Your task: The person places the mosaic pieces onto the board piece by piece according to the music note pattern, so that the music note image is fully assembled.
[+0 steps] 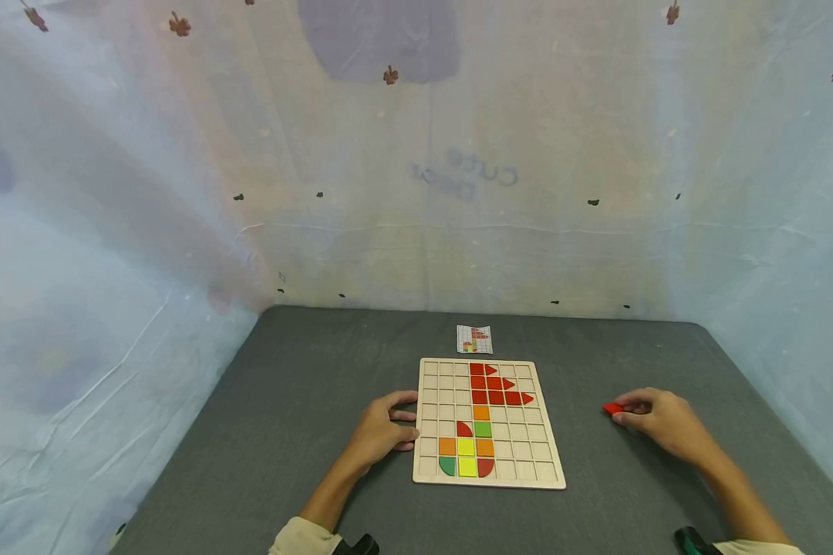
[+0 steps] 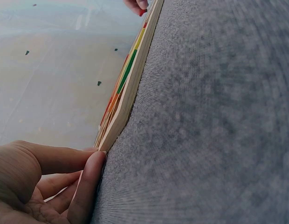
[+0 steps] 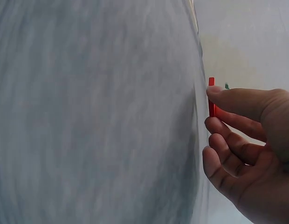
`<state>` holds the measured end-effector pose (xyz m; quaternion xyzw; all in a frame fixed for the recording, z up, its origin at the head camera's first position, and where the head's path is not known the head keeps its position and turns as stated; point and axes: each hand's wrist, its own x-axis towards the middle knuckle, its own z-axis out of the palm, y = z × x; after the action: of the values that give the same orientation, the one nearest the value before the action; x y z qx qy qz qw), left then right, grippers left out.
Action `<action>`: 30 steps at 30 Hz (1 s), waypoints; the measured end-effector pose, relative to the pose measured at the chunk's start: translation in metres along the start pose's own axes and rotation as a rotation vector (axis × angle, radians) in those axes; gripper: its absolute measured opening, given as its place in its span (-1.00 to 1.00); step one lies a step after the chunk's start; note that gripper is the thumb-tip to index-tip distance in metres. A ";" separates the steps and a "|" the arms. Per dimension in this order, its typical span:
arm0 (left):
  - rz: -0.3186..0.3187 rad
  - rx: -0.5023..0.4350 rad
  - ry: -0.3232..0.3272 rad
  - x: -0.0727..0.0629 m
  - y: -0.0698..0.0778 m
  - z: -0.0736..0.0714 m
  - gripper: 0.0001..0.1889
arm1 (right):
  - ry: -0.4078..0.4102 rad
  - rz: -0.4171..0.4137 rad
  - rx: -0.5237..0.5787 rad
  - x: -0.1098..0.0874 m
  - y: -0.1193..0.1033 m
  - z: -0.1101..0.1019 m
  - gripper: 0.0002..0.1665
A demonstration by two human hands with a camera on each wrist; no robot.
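Note:
A wooden grid board (image 1: pixel 526 455) lies on the grey table, partly filled with red, orange, yellow and green tiles. My left hand (image 1: pixel 383 428) is at its left edge; in the left wrist view, thumb and finger grip the edge of the board (image 2: pixel 119 119). Off to the right of the board, my right hand (image 1: pixel 666 420) pinches a small flat red tile (image 1: pixel 612 408) just above the table. Seen edge-on in the right wrist view, that red tile (image 3: pixel 211 108) sits between thumb and fingers; its full outline is hidden.
Behind the board lies a small printed card (image 1: pixel 474 339) showing a coloured grid pattern. The grey table (image 1: pixel 305 401) extends to both sides. Pale patterned sheeting (image 1: pixel 416 254) hangs at the back and along the sides.

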<state>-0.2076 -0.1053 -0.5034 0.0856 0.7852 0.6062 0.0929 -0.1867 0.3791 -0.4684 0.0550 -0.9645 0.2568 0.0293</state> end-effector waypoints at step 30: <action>0.000 -0.004 0.003 0.001 -0.001 0.001 -0.31 | -0.039 -0.197 0.102 0.029 -0.102 0.052 -0.78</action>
<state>-0.2080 -0.1048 -0.5050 0.0845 0.7841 0.6080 0.0920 -0.2042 0.2627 -0.4609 0.1560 -0.9405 0.3002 0.0329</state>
